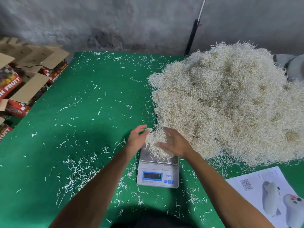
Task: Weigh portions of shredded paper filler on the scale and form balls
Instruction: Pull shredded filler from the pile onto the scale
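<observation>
A small white digital scale (157, 176) with a blue-framed display stands on the green table (74, 112). A loose portion of cream shredded paper (156, 145) lies on its steel pan. My left hand (136, 139) touches the portion's left side with fingers spread. My right hand (176, 143) presses its right side, fingers spread and lightly bent. A big heap of the same shredded paper (230, 102) fills the table's right half, its near edge reaching the portion.
Loose paper strands are scattered over the green cloth, thickest to the left of the scale. Open fruit cartons (24, 76) are stacked off the table's left edge. A printed sheet (269, 195) lies at the near right corner. A grey wall stands behind.
</observation>
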A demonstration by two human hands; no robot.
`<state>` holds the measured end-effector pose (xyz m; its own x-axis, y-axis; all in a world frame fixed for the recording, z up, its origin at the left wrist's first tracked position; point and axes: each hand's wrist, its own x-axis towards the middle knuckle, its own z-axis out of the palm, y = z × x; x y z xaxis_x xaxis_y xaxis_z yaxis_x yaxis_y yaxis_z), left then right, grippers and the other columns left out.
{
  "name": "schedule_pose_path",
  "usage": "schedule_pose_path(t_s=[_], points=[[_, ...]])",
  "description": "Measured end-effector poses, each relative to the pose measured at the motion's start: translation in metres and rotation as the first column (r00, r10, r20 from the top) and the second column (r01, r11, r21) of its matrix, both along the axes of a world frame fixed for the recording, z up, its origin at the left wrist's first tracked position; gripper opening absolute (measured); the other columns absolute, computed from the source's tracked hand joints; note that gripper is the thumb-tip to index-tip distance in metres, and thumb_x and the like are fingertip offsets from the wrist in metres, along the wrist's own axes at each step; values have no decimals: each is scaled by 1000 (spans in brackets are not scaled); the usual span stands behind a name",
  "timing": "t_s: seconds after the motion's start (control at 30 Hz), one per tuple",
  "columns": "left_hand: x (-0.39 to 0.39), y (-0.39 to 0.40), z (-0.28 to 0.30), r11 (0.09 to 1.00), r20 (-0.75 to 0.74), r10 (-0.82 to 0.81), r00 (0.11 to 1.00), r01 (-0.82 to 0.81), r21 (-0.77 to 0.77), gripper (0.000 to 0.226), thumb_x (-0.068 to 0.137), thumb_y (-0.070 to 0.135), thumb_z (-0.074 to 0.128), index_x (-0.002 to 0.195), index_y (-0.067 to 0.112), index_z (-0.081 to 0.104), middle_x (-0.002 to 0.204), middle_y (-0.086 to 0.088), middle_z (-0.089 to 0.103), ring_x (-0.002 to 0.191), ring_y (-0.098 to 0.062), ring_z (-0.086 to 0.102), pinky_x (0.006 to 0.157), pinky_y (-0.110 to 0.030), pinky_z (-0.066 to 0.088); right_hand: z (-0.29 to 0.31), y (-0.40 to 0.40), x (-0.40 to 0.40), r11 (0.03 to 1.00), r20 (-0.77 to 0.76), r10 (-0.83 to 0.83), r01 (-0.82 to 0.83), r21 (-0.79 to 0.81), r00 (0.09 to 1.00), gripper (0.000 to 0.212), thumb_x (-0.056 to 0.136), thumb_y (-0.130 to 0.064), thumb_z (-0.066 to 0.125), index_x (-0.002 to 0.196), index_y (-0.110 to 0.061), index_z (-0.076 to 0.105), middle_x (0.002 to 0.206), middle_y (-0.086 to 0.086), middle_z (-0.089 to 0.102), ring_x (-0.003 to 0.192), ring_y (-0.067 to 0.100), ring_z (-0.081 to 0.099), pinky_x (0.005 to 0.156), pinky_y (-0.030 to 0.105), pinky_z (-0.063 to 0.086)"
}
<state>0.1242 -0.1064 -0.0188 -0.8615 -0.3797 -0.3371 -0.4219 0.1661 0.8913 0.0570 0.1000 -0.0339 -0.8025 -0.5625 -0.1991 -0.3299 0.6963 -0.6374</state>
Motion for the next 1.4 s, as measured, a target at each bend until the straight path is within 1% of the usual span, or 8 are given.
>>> schedule_pose_path(t_s=[0.17, 0.4, 0.5, 0.67, 0.8, 1.0, 1.17, 1.4], points=[[7, 12, -6, 982, 59, -95, 994, 84, 167, 28, 97, 11, 62, 125, 19, 64, 130, -2, 63, 104, -15, 66, 90, -28, 57, -29, -6, 14, 974, -234, 153, -106, 200, 960, 90, 93, -54, 69, 163, -20, 26, 165, 11, 35, 147, 30, 38, 121, 46, 35], [5, 11, 16, 936, -44, 202, 978, -180, 301, 29, 94, 39, 65, 123, 35, 63, 134, 10, 59, 117, -12, 56, 102, -47, 51, 10, -20, 0, 999, -202, -24, 19, -26, 979, 56, 97, -49, 58, 141, -14, 53, 107, -4, 59, 93, 16, 58, 82, 31, 50], [-13, 1, 36, 880, -17, 79, 997, -62, 471, 63, 90, 47, 69, 146, 34, 44, 141, 5, 51, 131, -23, 49, 109, -52, 43, 47, -43, -5, 978, -342, 46, -112, -178, 939, 63, 95, -49, 51, 145, -10, 55, 128, 6, 63, 111, 13, 55, 96, 36, 51], [-45, 8, 49, 402, 143, 114, 983, -177, 898, 31, 110, 16, 27, 122, 18, 55, 103, 22, 48, 98, 17, 54, 110, -17, 33, 76, -79, 5, 945, -474, 4, -158, -285, 880, 63, 96, -51, 41, 136, -6, 58, 141, 10, 53, 128, 16, 46, 107, 33, 38], [-34, 35, 63, 188, 44, 141, 989, -71, 980, 67, 92, 60, 57, 132, 6, 64, 130, -13, 64, 131, -32, 52, 117, -53, 30, 89, -94, -4, 903, -377, -228, 50, -427, 898, 57, 96, -66, 50, 119, -15, 59, 125, -4, 50, 117, 13, 48, 97, 32, 41], [-54, 14, 97, 399, 1, 220, 975, -91, 913, 37, 86, 33, 52, 109, 7, 65, 97, -14, 70, 90, -28, 67, 92, -40, 53, 87, -62, -22, 888, -526, -163, -109, -447, 835, 49, 105, -36, 46, 142, -9, 60, 146, 9, 59, 136, 24, 53, 114, 49, 43], [-54, 56, 89, 81, -208, 503, 839, 193, 978, 43, 99, 39, 52, 124, 6, 66, 129, -13, 65, 125, -28, 59, 106, -54, 41, 100, -82, -3, 803, -578, -32, -324, -501, 815, 45, 107, -35, 47, 146, -16, 57, 156, 3, 51, 147, 16, 43, 123, 43, 34], [-68, 26, 123, 410, -46, 181, 982, -32, 912, 51, 89, 27, 55, 133, 2, 54, 125, -18, 62, 114, -30, 62, 92, -43, 53, 121, -56, -44, 893, -400, -160, -41, -449, 902, 43, 107, -41, 44, 143, -24, 62, 160, -7, 45, 149, 11, 36, 125, 51, 27]])
